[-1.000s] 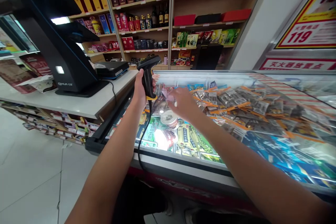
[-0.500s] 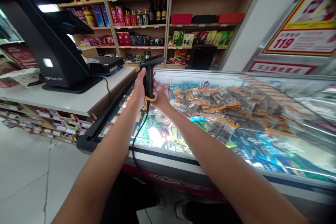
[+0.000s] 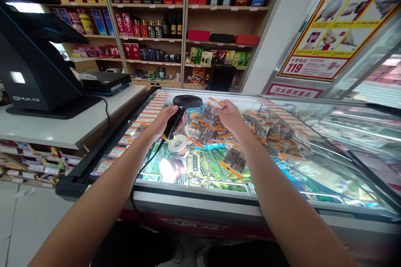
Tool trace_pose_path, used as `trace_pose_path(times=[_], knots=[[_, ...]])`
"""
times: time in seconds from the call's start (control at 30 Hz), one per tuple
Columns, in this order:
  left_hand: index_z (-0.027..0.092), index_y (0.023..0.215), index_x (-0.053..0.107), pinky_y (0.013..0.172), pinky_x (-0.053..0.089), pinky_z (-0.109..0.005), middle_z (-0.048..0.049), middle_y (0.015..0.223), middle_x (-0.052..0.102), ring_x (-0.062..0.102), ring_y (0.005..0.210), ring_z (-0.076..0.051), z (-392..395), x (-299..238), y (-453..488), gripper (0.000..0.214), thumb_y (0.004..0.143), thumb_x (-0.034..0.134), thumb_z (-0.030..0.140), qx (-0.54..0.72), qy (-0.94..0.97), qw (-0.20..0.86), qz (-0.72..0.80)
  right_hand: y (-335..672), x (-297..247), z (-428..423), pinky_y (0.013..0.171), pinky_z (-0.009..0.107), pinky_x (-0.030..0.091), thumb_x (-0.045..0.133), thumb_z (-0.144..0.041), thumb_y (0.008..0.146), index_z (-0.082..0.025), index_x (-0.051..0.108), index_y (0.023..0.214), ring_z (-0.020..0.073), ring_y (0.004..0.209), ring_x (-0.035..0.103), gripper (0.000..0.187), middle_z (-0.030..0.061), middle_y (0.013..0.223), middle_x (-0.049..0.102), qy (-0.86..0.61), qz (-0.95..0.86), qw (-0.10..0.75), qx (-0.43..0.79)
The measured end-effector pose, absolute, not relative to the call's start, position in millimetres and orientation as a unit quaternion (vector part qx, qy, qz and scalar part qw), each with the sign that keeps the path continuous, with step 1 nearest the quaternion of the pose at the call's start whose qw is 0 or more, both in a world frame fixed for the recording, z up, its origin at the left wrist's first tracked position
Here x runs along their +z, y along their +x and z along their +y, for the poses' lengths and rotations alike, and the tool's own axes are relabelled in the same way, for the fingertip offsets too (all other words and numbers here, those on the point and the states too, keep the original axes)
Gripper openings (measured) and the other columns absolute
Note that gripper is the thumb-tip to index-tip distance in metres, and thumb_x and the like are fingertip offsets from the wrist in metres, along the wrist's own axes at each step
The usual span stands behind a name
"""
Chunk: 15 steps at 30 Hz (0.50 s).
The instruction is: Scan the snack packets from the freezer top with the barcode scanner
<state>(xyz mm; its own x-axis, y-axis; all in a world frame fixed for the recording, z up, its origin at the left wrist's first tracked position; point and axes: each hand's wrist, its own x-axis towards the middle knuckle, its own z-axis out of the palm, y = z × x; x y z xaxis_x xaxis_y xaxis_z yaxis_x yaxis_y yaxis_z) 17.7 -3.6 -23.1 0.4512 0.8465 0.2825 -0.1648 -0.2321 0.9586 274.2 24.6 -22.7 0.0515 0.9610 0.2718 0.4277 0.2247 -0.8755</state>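
My left hand (image 3: pixel 163 119) is closed round the grip of a black barcode scanner (image 3: pixel 183 108), whose head is tipped forward and down over the display case. A black cord runs from the scanner down past my left forearm. My right hand (image 3: pixel 230 117) reaches in from the right, its fingers curled on small orange-edged snack packets (image 3: pixel 210 113) just right of the scanner head. Both hands hover over the case's heap of packets (image 3: pixel 266 127).
The case (image 3: pixel 200 198) has a white front rim and holds green packets and round tins at its near left. A white counter (image 3: pixel 59 127) to the left carries a black checkout terminal (image 3: pixel 28 79). Shelves of boxes and bottles (image 3: pixel 156 29) fill the back wall.
The scanner has come down from upright to a forward tilt over the case. My right hand has moved from beside the scanner's grip to the packets on its right. The camera has tilted up.
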Motion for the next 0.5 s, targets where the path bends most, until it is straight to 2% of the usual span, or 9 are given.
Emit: trace_pose_path(times=[0.1, 0.2, 0.37, 0.5], knots=[[0.016, 0.075, 0.057, 0.041, 0.036, -0.023, -0.0010, 0.057, 0.055, 0.048, 0.043, -0.010, -6.4, -24.4, 19.6, 0.055, 0.082, 0.058, 0.070, 0.434, 0.647, 0.573, 0.253, 278.6, -21.0, 22.4, 0.064, 0.031, 0.059, 0.063, -0.038, 0.088, -0.024, 0.054, 0.096, 0.0173, 0.072, 0.062, 0.019, 0.0042, 0.093, 0.060, -0.547, -0.603, 0.499, 0.296], [0.017, 0.075, 0.055, 0.044, 0.039, -0.024, -0.0024, 0.058, 0.058, 0.051, 0.045, -0.012, -6.2, -28.6, 19.8, 0.050, 0.085, 0.058, 0.066, 0.389, 0.664, 0.593, 0.235, 275.9, -19.5, 22.3, 0.068, 0.034, 0.062, 0.065, -0.035, 0.085, -0.023, 0.055, 0.091, 0.0179, 0.072, 0.061, 0.016, 0.0037, 0.089, 0.057, -0.549, -0.558, 0.531, 0.323], [0.018, 0.075, 0.057, 0.045, 0.038, -0.024, -0.0038, 0.059, 0.060, 0.053, 0.047, -0.013, -6.7, -32.7, 19.0, 0.045, 0.086, 0.062, 0.062, 0.339, 0.687, 0.593, 0.250, 274.2, -18.4, 22.2, 0.071, 0.035, 0.064, 0.066, -0.033, 0.083, -0.024, 0.057, 0.092, 0.0178, 0.075, 0.062, 0.016, 0.0024, 0.087, 0.056, -0.526, -0.501, 0.578, 0.373], [0.018, 0.076, 0.059, 0.046, 0.037, -0.025, -0.0040, 0.060, 0.059, 0.053, 0.048, -0.013, -7.4, -33.8, 18.6, 0.043, 0.088, 0.062, 0.059, 0.332, 0.693, 0.590, 0.247, 275.9, -16.9, 19.9, 0.074, 0.034, 0.063, 0.068, -0.033, 0.084, -0.023, 0.055, 0.089, 0.0162, 0.077, 0.060, 0.016, 0.0004, 0.081, 0.052, -0.517, -0.502, 0.584, 0.373]])
